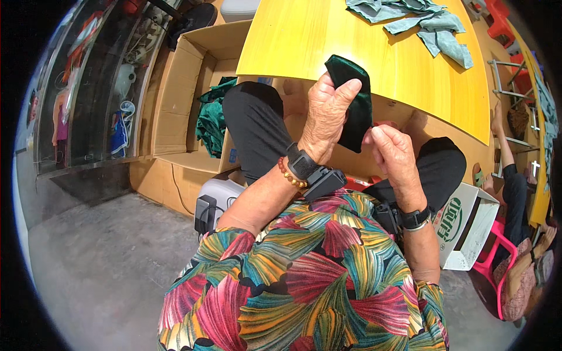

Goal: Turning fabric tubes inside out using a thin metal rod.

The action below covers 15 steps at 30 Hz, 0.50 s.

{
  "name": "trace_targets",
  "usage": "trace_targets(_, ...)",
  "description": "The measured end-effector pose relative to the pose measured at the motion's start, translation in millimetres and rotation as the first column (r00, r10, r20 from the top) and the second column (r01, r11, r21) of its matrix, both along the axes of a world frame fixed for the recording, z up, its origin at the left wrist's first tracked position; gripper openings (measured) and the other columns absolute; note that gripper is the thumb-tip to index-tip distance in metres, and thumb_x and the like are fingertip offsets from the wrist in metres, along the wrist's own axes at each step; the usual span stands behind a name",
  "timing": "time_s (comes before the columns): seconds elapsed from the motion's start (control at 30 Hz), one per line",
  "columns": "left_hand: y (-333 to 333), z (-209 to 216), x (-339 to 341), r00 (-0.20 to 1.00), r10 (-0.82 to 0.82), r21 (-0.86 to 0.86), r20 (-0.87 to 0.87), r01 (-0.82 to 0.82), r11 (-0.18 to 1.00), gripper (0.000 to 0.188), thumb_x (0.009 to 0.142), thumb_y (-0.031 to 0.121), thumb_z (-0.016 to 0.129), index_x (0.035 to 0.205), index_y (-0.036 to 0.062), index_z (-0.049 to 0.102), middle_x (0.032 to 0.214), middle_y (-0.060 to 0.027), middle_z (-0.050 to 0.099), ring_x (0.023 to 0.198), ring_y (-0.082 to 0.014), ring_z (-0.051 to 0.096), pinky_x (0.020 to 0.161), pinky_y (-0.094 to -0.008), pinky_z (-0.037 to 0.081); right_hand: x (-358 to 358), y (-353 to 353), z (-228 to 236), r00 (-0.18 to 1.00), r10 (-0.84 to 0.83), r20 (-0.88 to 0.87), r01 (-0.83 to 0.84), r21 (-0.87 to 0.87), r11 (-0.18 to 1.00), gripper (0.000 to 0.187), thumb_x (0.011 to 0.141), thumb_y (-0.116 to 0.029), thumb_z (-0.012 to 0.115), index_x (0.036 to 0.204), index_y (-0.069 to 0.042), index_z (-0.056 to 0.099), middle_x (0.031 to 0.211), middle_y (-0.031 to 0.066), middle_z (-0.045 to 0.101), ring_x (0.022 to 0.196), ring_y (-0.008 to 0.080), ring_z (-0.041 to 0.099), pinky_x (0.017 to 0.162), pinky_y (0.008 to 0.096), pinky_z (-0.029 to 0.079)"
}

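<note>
A dark green, shiny piece of fabric [358, 108], long with an angled top, hangs over my lap near the yellow table's front edge. My left hand [329, 111] is closed on its left side, with the thumb pressed across the front. Close by the fabric's lower right edge, my right hand [393, 149] is closed in a pinch. Its fingertips almost meet the cloth, and whatever sits between them is too small to make out.
Grey-green cloth pieces [430, 29] lie on the yellow table [310, 41]. At left, an open cardboard box [178, 108] holds crumpled green fabric [212, 120]. A white carton [468, 225] and pink chair [502, 257] stand at right, beside another seated person [518, 281].
</note>
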<state>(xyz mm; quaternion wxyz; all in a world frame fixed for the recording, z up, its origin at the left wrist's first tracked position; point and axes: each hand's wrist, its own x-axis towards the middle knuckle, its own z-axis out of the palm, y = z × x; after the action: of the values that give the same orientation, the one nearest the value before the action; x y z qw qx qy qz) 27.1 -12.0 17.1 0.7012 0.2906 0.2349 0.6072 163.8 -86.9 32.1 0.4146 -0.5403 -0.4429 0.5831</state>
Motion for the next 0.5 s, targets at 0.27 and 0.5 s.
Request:
trace_targets(0.27, -11, -7, -3, 0.976, -0.083, 0.009, -0.2, 0.086, 0.996, 0.024, 0.082, 0.022, 0.063, 0.097, 0.0048, 0.056, 0.083, -0.0042, 0.059, 0.072, -0.0119, 0.057, 0.065, -0.0246, 0.048, 2, -4, 6, 1.0, 0.004, -0.02, -0.006, -0.124, 0.992, 0.028, 0.091, -0.028, 0.05, 0.076, -0.006, 0.058, 0.05, -0.0066, 0.038, 0.043, 0.0023, 0.031, 0.04, 0.0193, 0.022)
trace_targets(0.5, -8, 8, -1, 0.986, -0.016, -0.03, -0.169, 0.011, 0.999, 0.018, 0.082, 0.017, 0.064, 0.093, 0.0056, 0.055, 0.076, -0.0006, 0.057, 0.064, -0.0085, 0.054, 0.057, -0.0217, 0.046, 7, -9, -1, 0.985, 0.0, 0.172, -0.01, 0.061, 0.998, 0.024, 0.089, -0.023, 0.053, 0.075, -0.004, 0.059, 0.053, -0.006, 0.041, 0.048, 0.0024, 0.036, 0.043, 0.0191, 0.027)
